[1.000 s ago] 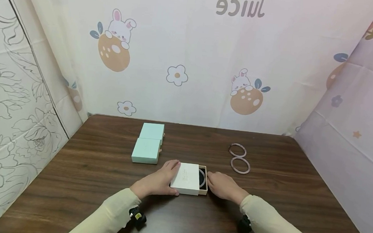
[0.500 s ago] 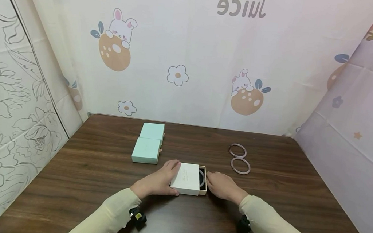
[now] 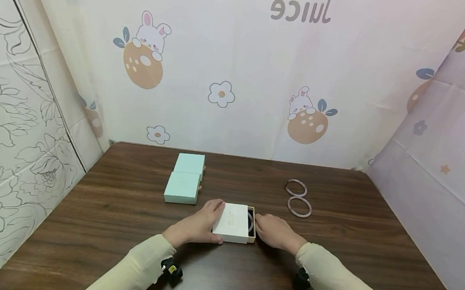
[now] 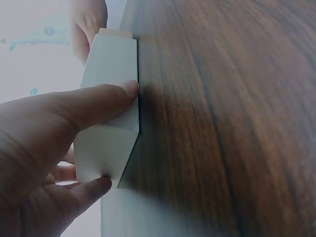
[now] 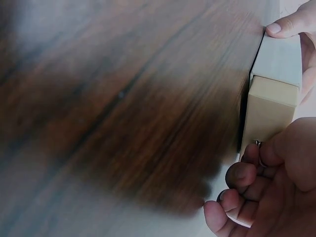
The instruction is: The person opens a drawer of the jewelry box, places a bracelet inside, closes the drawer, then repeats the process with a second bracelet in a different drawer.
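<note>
My left hand (image 3: 198,222) grips the closed end of a white slide-out gift box (image 3: 231,222), its thumb along the near side and fingers round the far side and end. From the box's right end sticks out a short stretch of cream drawer (image 5: 270,106), with part of a pale bangle (image 3: 250,222) showing on its dark lining. At the drawer's front is my right hand (image 3: 276,231), its thumb and curled forefinger pinching around a small metal-trimmed pull (image 5: 257,142) that they mostly hide. The box lies flat on the table.
Two mint-green boxes (image 3: 181,187) with small tabs on their right sides lie end to end at the back left. Two pinkish bangles (image 3: 299,206) lie touching at the back right. A printed curtain (image 3: 239,63) hangs behind the dark wooden table (image 3: 334,207).
The drawer has slid a little left into the white box, and my right hand has moved left with it. Less of the bangle shows; my left hand stays in place.
</note>
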### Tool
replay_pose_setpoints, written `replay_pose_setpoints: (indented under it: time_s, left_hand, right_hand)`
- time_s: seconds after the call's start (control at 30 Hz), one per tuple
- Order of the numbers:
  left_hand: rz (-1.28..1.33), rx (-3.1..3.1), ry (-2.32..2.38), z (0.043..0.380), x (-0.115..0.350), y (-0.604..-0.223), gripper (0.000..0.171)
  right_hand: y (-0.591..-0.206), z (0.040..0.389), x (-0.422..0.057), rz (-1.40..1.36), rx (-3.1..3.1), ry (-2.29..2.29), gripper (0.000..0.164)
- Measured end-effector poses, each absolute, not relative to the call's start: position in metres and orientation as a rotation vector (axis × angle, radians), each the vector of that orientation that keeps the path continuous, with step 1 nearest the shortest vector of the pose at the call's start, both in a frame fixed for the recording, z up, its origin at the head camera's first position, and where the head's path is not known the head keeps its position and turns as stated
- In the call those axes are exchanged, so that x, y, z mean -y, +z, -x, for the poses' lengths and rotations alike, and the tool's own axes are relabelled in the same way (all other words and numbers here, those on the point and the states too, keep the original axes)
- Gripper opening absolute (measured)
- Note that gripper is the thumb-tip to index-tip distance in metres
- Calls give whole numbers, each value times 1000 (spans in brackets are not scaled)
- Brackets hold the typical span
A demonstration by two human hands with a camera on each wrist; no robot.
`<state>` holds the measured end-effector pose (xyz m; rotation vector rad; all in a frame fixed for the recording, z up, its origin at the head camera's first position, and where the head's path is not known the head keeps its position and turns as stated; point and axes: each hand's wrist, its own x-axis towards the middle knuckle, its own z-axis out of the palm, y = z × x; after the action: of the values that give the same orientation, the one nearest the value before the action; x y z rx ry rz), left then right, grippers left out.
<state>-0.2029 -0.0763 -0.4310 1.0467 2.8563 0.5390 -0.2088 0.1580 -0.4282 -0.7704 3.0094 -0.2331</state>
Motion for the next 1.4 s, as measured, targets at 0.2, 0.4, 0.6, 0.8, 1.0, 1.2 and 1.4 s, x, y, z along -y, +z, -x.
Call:
replay_pose_setpoints:
  time_s: [0.2, 0.4, 0.6, 0.8, 1.0, 1.2, 1.4]
  left_hand:
    - [-1043, -2857, 542, 203, 77, -431, 95]
    - [-1056, -2860, 541, 204, 77, -433, 95]
    - [-1065, -2861, 554, 203, 77, -434, 94]
    - [-1061, -2856, 560, 203, 77, -433, 93]
    - [-1059, -2867, 541, 205, 77, -433, 93]
    - [-1059, -2865, 562, 204, 76, -432, 93]
    - [-1046, -2853, 604, 203, 77, -434, 94]
  right_hand:
    - [-430, 210, -155, 787, -3020, -222, 25]
    - [-430, 210, -151, 803, -3019, -220, 24]
    - [-432, 212, -146, 808, -3002, -186, 23]
    - [-434, 213, -142, 808, -2992, -190, 22]
    - [-433, 214, -142, 802, -2991, -203, 22]
    - [-431, 213, -142, 811, -2986, -217, 23]
    - [-433, 213, -142, 831, -2992, -202, 22]
